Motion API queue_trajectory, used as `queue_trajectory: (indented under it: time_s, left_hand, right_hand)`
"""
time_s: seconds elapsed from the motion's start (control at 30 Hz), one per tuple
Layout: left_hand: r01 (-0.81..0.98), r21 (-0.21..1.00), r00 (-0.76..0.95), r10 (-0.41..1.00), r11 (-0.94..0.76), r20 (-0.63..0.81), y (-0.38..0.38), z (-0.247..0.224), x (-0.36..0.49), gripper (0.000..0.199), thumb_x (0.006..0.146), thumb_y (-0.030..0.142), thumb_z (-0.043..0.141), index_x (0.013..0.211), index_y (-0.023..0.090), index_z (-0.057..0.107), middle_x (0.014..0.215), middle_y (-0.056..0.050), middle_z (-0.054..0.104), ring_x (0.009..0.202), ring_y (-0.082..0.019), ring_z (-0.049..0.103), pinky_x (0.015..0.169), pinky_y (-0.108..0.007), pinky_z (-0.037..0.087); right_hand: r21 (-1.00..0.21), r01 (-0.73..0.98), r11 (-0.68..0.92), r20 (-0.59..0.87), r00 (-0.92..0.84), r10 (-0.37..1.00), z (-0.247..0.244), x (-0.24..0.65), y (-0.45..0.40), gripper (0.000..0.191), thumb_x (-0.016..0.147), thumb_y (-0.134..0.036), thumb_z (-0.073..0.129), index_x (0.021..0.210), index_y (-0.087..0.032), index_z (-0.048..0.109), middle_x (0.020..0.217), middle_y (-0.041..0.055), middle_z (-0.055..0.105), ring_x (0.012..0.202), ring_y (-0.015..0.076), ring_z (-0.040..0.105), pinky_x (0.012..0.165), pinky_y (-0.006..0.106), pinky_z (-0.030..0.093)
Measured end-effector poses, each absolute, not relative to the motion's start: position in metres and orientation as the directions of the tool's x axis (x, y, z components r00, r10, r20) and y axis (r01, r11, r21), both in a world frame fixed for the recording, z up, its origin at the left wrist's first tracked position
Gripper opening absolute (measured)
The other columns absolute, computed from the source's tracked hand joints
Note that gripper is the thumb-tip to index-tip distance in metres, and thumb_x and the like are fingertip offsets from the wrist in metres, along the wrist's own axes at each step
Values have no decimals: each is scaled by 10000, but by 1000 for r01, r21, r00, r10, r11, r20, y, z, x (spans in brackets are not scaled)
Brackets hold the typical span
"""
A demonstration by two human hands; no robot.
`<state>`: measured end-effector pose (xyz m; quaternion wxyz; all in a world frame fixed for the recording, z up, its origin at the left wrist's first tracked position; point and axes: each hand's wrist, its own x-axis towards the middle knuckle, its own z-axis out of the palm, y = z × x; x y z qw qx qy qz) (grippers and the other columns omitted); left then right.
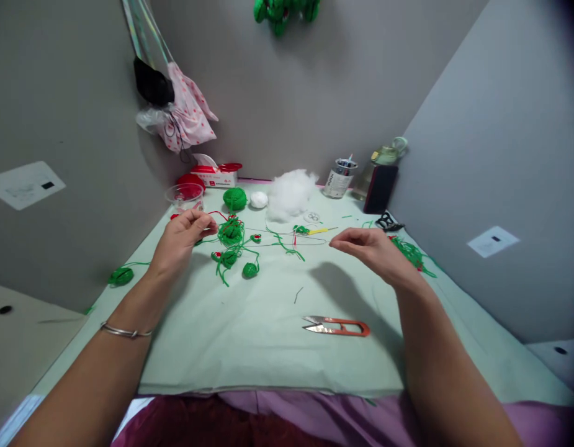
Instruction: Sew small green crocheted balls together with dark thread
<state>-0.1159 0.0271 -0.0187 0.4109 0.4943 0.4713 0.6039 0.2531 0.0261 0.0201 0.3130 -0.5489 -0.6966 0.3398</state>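
Observation:
A thin dark thread [268, 245] runs in a long loop between my two hands, above the table. My left hand [183, 242] pinches its left end near tangled green yarn [231, 231]; whether a needle is there is too small to tell. On the other side my right hand [368, 250] is closed, thumb and fingertips together on the loop's right end. Below and between them lie orange-handled thread snips [347, 327]. Small green crocheted pieces [250, 270] and cut yarn bits [289, 248] lie under the thread. A yellow-handled crochet hook [318, 231] rests just beyond.
Along the back stand a clear plastic cup [186, 197], a green yarn ball [234, 198], white stuffing [292, 194], a pen tin [340, 179], a bottle [384, 155] and a leaning phone [380, 189]. Green yarn scraps [410, 254] lie right. Grey partitions enclose the table.

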Motion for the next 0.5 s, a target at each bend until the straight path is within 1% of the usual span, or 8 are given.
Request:
queue_trajectory:
  time_s: [0.07, 0.13, 0.2, 0.27, 0.37, 0.43, 0.5]
  left_hand:
    - [26, 978, -167, 963, -209, 211, 25, -21, -129, 305, 756, 449, 774, 803, 175, 646, 788, -1, 665, 759, -145, 635, 814, -303, 519]
    - [72, 978, -158, 966, -195, 204, 22, -23, -137, 308, 751, 449, 777, 805, 174, 649, 778, -5, 668, 759, -151, 633, 800, -304, 511]
    - [106, 979, -143, 971, -174, 189, 20, -24, -141, 317, 747, 456, 777, 792, 171, 645, 766, -10, 668, 762, -158, 631, 795, -308, 508]
    - [125, 980, -116, 979, -152, 167, 17, -24, -140, 325, 752, 470, 766, 781, 173, 639, 748, -10, 663, 749, -158, 625, 789, -311, 511]
    - [136, 983, -44, 990, -124, 131, 15, -24, -132, 327, 759, 480, 753, 779, 175, 636, 733, -11, 662, 715, -155, 617, 752, -309, 510]
    - [149, 983, 16, 994, -109, 108, 15, -24, -124, 309, 747, 454, 766, 776, 175, 637, 726, -12, 663, 699, -155, 615, 723, -303, 498]
    - [154, 983, 76, 993, -105, 94, 17, -25, -115, 283, 729, 412, 785, 762, 173, 635, 707, -11, 658, 681, -151, 609, 693, -296, 483]
  right_hand:
    - [-815, 558, 159, 39, -222, 974, 22, 261, 26, 346, 764, -519, 736, 793, -174, 754, 800, 56, 709, 749, 181, 569, 690, 304, 424]
    - [-821, 548, 161, 45, -219, 975, 24, 267, 26, 352, 757, -532, 749, 798, -183, 756, 829, 60, 717, 775, 192, 586, 703, 307, 437]
    - [-826, 534, 180, 95, -182, 979, 25, 272, 26, 340, 756, -529, 761, 791, -191, 754, 816, 49, 706, 759, 180, 576, 687, 298, 431]
    - [-838, 507, 201, 171, -106, 980, 25, 278, 27, 316, 783, -512, 752, 787, -195, 749, 766, 33, 674, 720, 157, 548, 654, 282, 412]
    - [-895, 381, 233, 257, 11, 966, 25, 289, 30, 287, 804, -471, 757, 791, -185, 742, 682, 14, 620, 667, 127, 521, 603, 253, 388]
    - [-925, 290, 246, 275, 65, 959, 27, 294, 32, 272, 766, -441, 803, 808, -179, 743, 642, 1, 597, 625, 111, 509, 565, 233, 380]
    - [-939, 234, 253, 284, 110, 953, 32, 296, 32, 284, 715, -423, 847, 800, -174, 738, 609, -11, 585, 583, 98, 500, 531, 214, 381]
